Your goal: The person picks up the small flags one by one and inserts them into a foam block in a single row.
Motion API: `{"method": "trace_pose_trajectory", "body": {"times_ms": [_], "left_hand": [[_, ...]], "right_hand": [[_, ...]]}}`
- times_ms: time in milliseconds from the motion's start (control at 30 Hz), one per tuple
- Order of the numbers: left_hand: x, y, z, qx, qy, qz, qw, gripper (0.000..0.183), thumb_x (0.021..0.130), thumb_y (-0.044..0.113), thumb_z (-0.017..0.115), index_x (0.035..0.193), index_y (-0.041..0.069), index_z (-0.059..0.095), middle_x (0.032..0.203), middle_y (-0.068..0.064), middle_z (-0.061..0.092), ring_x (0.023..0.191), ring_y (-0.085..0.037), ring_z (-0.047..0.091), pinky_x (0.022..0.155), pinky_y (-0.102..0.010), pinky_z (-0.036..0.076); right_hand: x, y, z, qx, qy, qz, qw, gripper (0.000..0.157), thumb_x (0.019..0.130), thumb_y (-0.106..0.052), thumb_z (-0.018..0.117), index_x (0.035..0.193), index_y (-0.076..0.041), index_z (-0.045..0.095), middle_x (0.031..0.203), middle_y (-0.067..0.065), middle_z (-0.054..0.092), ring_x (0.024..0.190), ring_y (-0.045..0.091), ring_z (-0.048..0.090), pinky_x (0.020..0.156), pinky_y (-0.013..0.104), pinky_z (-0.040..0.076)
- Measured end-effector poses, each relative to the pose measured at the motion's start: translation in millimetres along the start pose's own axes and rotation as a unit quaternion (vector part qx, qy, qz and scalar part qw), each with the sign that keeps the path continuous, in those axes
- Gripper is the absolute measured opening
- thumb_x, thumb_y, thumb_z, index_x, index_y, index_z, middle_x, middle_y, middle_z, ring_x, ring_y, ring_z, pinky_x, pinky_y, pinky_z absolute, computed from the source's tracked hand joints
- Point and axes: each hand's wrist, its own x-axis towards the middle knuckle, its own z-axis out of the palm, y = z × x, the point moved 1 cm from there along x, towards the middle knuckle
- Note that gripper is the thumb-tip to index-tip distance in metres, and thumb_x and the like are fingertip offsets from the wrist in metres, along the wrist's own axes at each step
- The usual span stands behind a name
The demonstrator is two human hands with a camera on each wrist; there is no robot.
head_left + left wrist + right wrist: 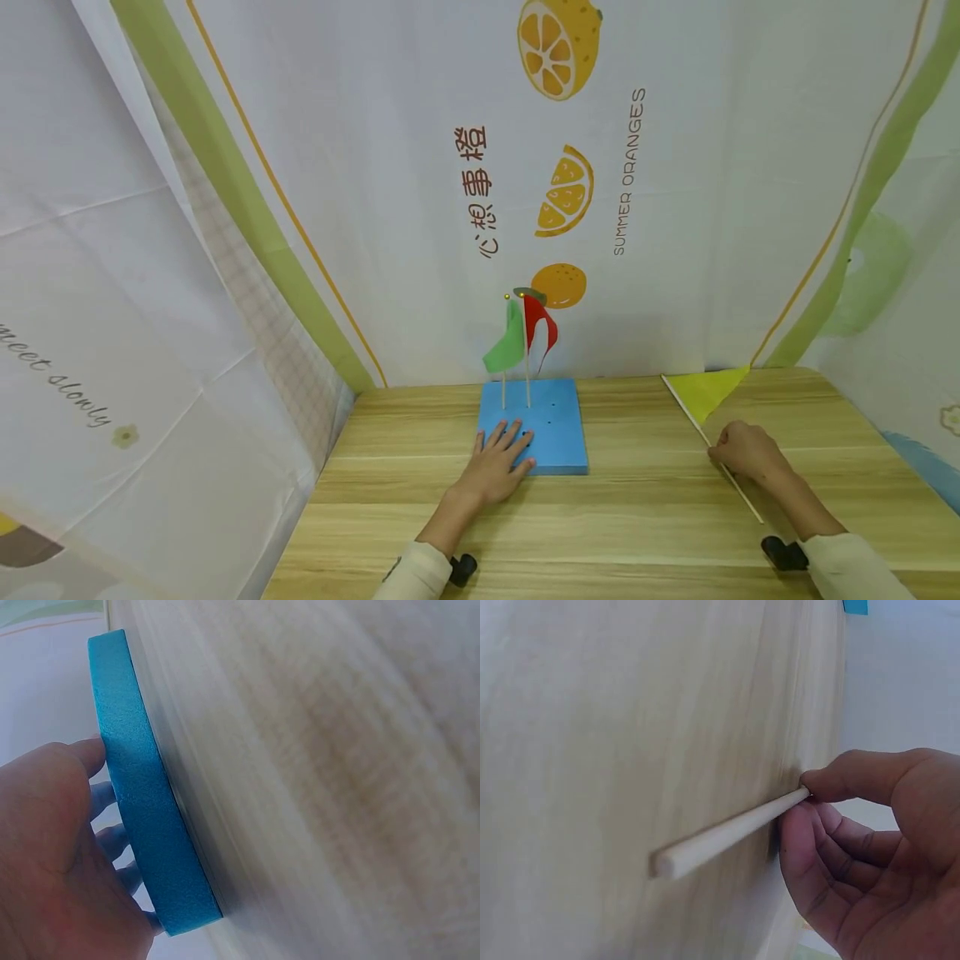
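A blue foam block (564, 446) with small holes in its top lies on the table. Two flags stand upright in its far left part, a green flag (507, 342) and a red flag (534, 317) on thin sticks. With fingers spread, my left hand (491, 468) rests on the block's near left corner; in the left wrist view the fingers lie over the top of the blue block (146, 795). At the right, my right hand (750, 454) pinches the wooden stick of a yellow flag (705, 390) between thumb and forefinger. The stick's bare end (667, 864) points away from the hand, close over the tabletop.
The wood-grain table (637, 517) reaches back to a white curtain (405, 208) printed with oranges and lettering. Another curtain (112, 275) hangs along the left side. Black wrist mounts (783, 554) sit at both sleeves.
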Motion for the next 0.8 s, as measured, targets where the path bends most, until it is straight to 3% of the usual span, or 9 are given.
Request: {"method": "trace_pose_trajectory", "body": {"times_ms": [333, 533, 800], "left_hand": [[0.8, 0.2, 0.1, 0.001, 0.000, 0.000, 1.0000, 0.059, 0.115, 0.045, 0.046, 0.167, 0.018, 0.040, 0.177, -0.010, 0.029, 0.165, -0.037, 0.023, 0.131, -0.069, 0.018], [1.1, 0.2, -0.9, 0.001, 0.003, 0.004, 1.0000, 0.059, 0.115, 0.044, 0.046, 0.167, 0.017, 0.040, 0.177, -0.011, 0.029, 0.164, -0.039, 0.024, 0.130, -0.070, 0.019], [2.3, -0.2, -0.6, 0.001, 0.001, 0.001, 1.0000, 0.059, 0.114, 0.044, 0.046, 0.166, 0.018, 0.041, 0.177, -0.010, 0.029, 0.164, -0.038, 0.024, 0.130, -0.070, 0.019]], "right_hand": [[3.9, 2.9, -2.3, 0.020, -0.007, 0.005, 1.000, 0.044, 0.085, -0.013, 0.069, 0.052, -0.023, 0.041, 0.046, -0.012, 0.035, 0.042, 0.009, 0.044, 0.046, 0.025, 0.040], [6.7, -0.3, -5.2, 0.029, 0.001, -0.010, 1.000, 0.045, 0.090, -0.015, 0.070, 0.054, -0.021, 0.043, 0.048, -0.010, 0.037, 0.045, 0.009, 0.039, 0.046, 0.025, 0.037], [7.2, -16.4, -12.5, 0.040, -0.001, -0.016, 0.999, 0.034, 0.097, -0.013, 0.068, 0.064, -0.008, 0.062, 0.058, 0.002, 0.063, 0.054, 0.018, 0.064, 0.054, 0.032, 0.051]]}}
